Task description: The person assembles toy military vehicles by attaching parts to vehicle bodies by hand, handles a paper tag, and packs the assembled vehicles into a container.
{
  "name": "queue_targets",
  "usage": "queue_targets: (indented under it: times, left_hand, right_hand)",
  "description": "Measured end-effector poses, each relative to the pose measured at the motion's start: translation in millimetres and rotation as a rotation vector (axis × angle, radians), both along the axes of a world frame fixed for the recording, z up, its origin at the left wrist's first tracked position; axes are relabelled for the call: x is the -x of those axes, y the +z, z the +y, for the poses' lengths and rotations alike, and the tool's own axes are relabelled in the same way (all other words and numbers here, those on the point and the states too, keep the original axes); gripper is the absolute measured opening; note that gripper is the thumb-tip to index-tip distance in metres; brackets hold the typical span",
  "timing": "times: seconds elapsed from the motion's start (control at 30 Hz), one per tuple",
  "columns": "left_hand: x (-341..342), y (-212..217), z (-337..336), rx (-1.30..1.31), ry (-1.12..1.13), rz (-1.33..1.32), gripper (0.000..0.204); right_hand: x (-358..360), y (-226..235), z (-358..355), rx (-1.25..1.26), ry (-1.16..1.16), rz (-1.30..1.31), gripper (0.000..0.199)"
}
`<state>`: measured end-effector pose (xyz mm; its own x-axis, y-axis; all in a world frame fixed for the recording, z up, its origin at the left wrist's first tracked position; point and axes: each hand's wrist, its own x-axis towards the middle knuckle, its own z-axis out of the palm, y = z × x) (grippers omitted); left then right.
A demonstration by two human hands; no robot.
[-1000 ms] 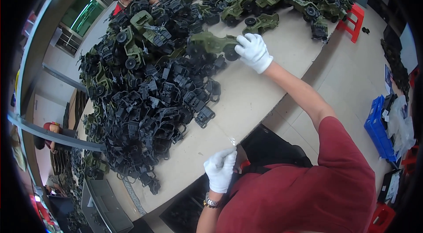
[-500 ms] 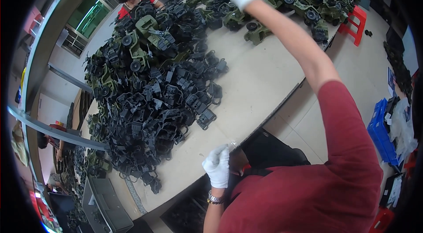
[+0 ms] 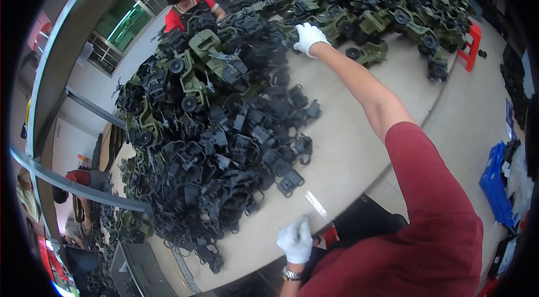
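My right hand (image 3: 310, 39), in a white glove, reaches far over the table beside the near edge of a heap of green toy vehicles (image 3: 370, 19). Its fingers point into dark and green pieces, and whether they grip one is hidden. Near the table's front edge is my left hand (image 3: 296, 241), also gloved, with its fingers curled in and no piece showing in them. Left of both hands lies a big pile of black plastic toy parts (image 3: 224, 156). More green vehicle bodies with black wheels (image 3: 190, 103) are stacked behind it.
A metal frame bar (image 3: 84, 187) crosses the left side. Across the table a person in red (image 3: 191, 5) sits behind the pile. A grey bin (image 3: 140, 269) is at the lower left. On the right are a red stool (image 3: 471, 47) and a blue crate (image 3: 495, 182).
My right hand has come back from the far heap toward the near edge of the vehicles. My left hand stays by the table edge. The whole view has shifted.
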<state>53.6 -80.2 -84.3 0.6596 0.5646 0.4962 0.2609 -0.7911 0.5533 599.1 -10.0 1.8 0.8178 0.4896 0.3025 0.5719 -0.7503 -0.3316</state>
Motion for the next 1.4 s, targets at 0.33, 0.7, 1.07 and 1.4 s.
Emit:
queue_targets:
  times: [0.33, 0.7, 1.07, 1.4]
  left_hand:
    - [-8.2, 2.5, 5.8, 0.005, -0.060, 0.002, 0.014]
    - [-4.6, -2.8, 2.7, -0.025, -0.058, 0.002, 0.008]
    - [-17.2, 19.9, -0.2, 1.114, -0.349, -0.198, 0.049]
    - [-25.3, 43.8, -6.7, 1.874, -0.958, 0.249, 0.112]
  right_hand:
    - [-31.8, -9.8, 45.6, 0.078, -0.102, 0.076, 0.060]
    - [23.6, 11.7, -17.3, -0.444, -0.119, 0.018, 0.043]
    - [119.5, 41.1, -187.1, -1.049, 0.658, 0.736, 0.028]
    - [275.5, 30.0, -177.1, -0.044, 1.489, 1.256, 0.047]
